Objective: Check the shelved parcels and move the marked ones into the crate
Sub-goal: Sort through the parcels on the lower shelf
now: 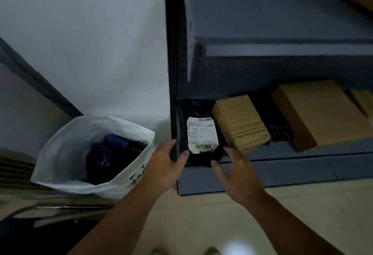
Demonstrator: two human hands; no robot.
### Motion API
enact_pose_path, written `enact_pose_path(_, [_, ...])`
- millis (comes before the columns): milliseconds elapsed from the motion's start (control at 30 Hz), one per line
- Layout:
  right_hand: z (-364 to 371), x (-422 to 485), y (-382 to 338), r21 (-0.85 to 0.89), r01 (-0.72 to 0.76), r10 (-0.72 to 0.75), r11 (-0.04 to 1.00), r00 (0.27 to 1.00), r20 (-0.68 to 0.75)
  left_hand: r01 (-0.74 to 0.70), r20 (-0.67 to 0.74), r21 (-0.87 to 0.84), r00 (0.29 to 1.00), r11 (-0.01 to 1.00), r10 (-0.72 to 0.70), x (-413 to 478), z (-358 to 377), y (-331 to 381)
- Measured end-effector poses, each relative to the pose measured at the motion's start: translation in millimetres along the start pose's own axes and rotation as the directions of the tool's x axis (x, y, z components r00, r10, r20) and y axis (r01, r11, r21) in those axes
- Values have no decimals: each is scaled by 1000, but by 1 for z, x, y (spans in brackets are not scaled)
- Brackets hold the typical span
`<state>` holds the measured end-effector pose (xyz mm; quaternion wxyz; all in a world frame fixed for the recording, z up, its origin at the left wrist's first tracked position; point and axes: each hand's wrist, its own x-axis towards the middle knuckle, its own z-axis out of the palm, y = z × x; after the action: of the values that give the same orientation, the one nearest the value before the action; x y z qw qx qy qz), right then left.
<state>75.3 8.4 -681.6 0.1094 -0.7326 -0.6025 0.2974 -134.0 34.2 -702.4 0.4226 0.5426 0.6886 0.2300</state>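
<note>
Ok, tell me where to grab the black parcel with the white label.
Take its near edge, coming from the front: the black parcel lies flat, a shelf post on its left and a brown box on its right.

I see the labelled parcel (201, 133) at the shelf's (282, 152) left end, a cardboard box (240, 123) beside it, sack (66, 153) farther left.

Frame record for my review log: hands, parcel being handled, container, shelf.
black parcel: lowest shelf, far left end, white label up
left hand: grips the parcel's left edge, thumb on top
right hand: open, fingers spread by parcel's front right corner; contact unclear
white sack: open, beside shelf, dark parcels inside
cardboard boxes: same shelf, right of black parcel
</note>
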Motion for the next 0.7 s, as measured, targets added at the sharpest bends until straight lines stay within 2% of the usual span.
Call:
enact_pose_path(67, [23,17,4,121,-58,59,991,998,-5,5,-3,-59,1000,998,-5,12,12,-4])
enact_pose_path(167, [48,33,5,334,-159,176,929,984,-20,-45,104,-155,993,987,62,21,27,-16])
enact_pose_path(233, [58,40,4,421,-219,247,880,969,-12,-20,139,-237,989,971,54,24,35,-22])
enact_pose_path(500, [56,67,0,637,-356,403,684,912,77,114,125,-352,989,929,-73,29,40,-20])
enact_pose_path(700, [63,50,11,734,-361,438,576,894,96,173,183,-321,976,931,-118,24,39,-32])
